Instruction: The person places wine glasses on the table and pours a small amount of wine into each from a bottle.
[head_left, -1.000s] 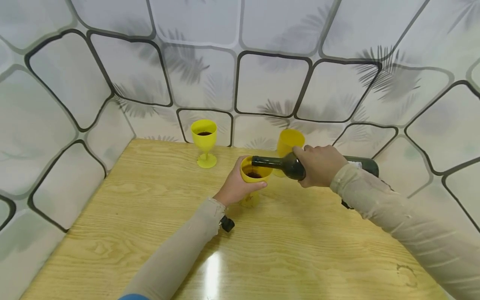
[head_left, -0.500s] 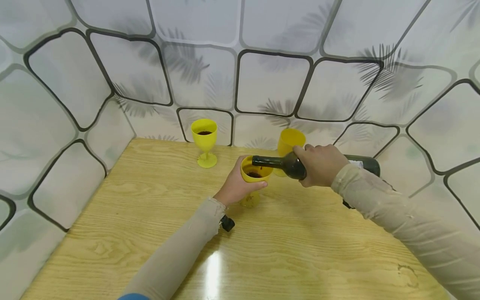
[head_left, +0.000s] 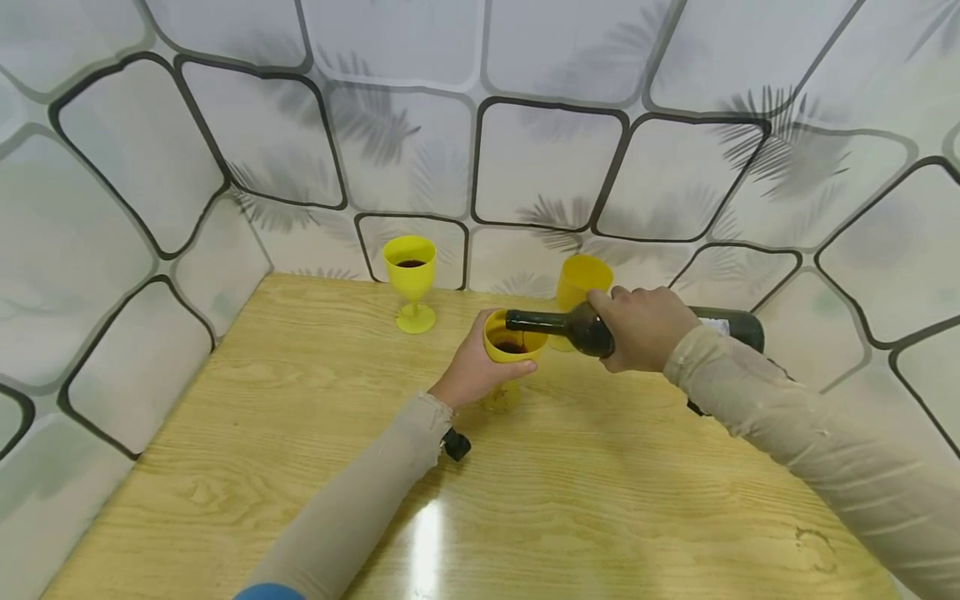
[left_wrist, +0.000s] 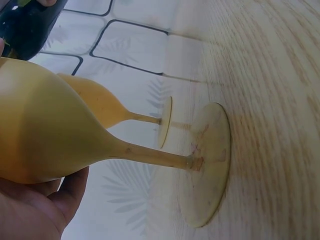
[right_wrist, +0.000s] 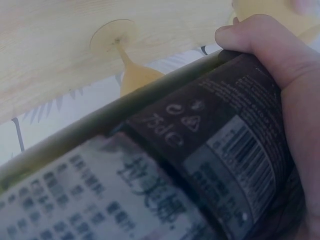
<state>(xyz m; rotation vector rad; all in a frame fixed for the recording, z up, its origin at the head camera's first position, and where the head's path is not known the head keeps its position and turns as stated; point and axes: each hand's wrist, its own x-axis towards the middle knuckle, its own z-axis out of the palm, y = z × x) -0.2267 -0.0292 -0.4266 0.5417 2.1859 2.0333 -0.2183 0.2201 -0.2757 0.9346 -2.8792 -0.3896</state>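
Observation:
A dark green wine bottle (head_left: pixel 551 323) lies almost level in the air, gripped by my right hand (head_left: pixel 647 328) round its body. Its mouth is over the bowl of a yellow goblet (head_left: pixel 516 356), and a thin dark stream runs inside that bowl. Dark liquid (head_left: pixel 512 347) covers the bottom of it. My left hand (head_left: pixel 477 367) holds this goblet round the bowl; its foot (left_wrist: pixel 207 170) stands on the wooden table in the left wrist view. In the right wrist view, the bottle's printed label (right_wrist: pixel 210 150) shows under my right thumb (right_wrist: pixel 232 37).
A second yellow goblet (head_left: pixel 410 271) with dark liquid stands at the back left. Behind the bottle is a third yellow goblet (head_left: pixel 583 275), partly hidden. The wooden table (head_left: pixel 300 375) meets a patterned wall (head_left: pixel 547 167) at the back.
Both hands, the bottle and the goblets have hardly moved. A thin dark stream shows more clearly below the bottle's mouth, and the dark liquid in the held goblet looks slightly fuller.

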